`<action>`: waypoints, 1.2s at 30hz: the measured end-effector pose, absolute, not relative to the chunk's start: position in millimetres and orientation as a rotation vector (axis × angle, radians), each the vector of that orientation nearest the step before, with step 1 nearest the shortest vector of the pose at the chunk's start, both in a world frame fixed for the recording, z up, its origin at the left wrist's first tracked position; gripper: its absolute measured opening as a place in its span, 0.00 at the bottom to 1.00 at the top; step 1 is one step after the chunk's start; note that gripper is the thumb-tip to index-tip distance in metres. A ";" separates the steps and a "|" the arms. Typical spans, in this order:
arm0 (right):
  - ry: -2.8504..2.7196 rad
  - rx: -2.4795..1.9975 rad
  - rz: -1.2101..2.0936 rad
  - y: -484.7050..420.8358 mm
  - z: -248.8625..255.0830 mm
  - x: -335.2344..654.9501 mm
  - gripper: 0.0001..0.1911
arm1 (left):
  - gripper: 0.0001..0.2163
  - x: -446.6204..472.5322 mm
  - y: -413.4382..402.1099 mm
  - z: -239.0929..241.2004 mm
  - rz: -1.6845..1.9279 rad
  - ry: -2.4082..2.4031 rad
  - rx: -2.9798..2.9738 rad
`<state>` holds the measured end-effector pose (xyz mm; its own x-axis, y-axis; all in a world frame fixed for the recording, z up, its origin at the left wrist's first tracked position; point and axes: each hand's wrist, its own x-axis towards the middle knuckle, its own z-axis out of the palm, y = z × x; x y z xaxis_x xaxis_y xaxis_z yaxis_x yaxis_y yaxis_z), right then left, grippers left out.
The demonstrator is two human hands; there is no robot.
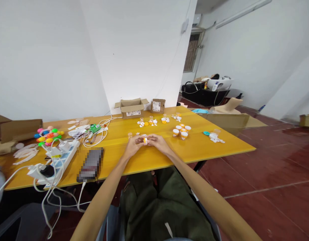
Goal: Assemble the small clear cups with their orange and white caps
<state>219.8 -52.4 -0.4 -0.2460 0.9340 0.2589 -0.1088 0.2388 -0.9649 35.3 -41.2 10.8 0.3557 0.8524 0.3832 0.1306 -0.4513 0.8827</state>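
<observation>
My left hand [133,146] and my right hand [158,144] meet over the near middle of the table. Between their fingertips is a small white-and-orange cap [145,141], pinched from both sides. Just behind my left hand stands a small clear cup [129,135], with small white pieces [137,134] close by. To the right, several small containers [182,130] with white and orange lids stand in a cluster. Farther back lie loose orange and white lids [146,124] and small white parts.
An open cardboard box [131,108] and a smaller box [158,106] stand against the wall. On the left are a phone [90,164], a power strip [65,162] with tangled cables, and colourful balls [49,135]. A teal ring [206,133] and white pieces [216,137] lie at right.
</observation>
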 end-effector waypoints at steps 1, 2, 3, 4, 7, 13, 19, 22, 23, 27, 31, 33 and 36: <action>-1.450 -0.820 1.237 -52.5 -0.2 220.0 0.22 | 0.14 35.4 -41.3 11.1 1.150 0.861 1.841; -1.454 -0.813 1.238 -52.6 -0.1 220.2 0.22 | 0.14 35.6 -41.4 11.3 1.152 0.858 1.855; -1.459 -0.807 1.235 -52.6 -0.1 220.4 0.21 | 0.13 35.7 -41.3 11.4 1.153 0.854 1.866; -1.463 -0.804 1.230 -52.5 -0.2 220.5 0.21 | 0.13 36.0 -41.2 11.5 1.155 0.849 1.872; -1.465 -0.805 1.215 -52.7 -0.4 220.6 0.22 | 0.12 36.6 -40.8 10.9 1.162 0.834 1.875; -1.439 -0.833 1.259 -54.0 0.0 220.4 0.21 | 0.12 37.4 -41.3 9.4 1.152 0.849 1.900; -1.439 -0.836 1.260 -53.9 0.9 219.1 0.22 | 0.12 37.3 -40.8 8.3 1.160 0.845 1.921; -1.457 -0.816 1.224 -54.2 1.4 219.2 0.21 | 0.10 37.7 -40.3 8.3 1.167 0.844 1.926; -1.460 -0.814 1.214 -54.4 1.5 219.3 0.21 | 0.10 37.8 -40.4 8.4 1.168 0.841 1.927; -1.452 -0.818 1.215 -54.6 1.1 219.6 0.22 | 0.10 38.4 -41.4 9.0 1.179 0.828 1.934; -1.423 -0.818 1.205 -51.9 -2.2 218.9 0.21 | 0.10 38.6 -41.0 8.3 1.199 0.802 1.940; -1.394 -0.838 1.181 -50.3 -3.8 217.8 0.20 | 0.11 39.1 -39.9 7.4 1.222 0.797 1.936; -1.375 -0.872 1.119 -50.1 -4.5 214.4 0.19 | 0.10 40.8 -37.7 5.8 1.250 0.816 1.930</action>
<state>214.4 -50.1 -4.5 -0.1219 0.9489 0.2912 -0.0923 0.2813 -0.9552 40.8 -37.7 5.8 0.3398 0.7972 0.4991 0.1360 -0.5667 0.8126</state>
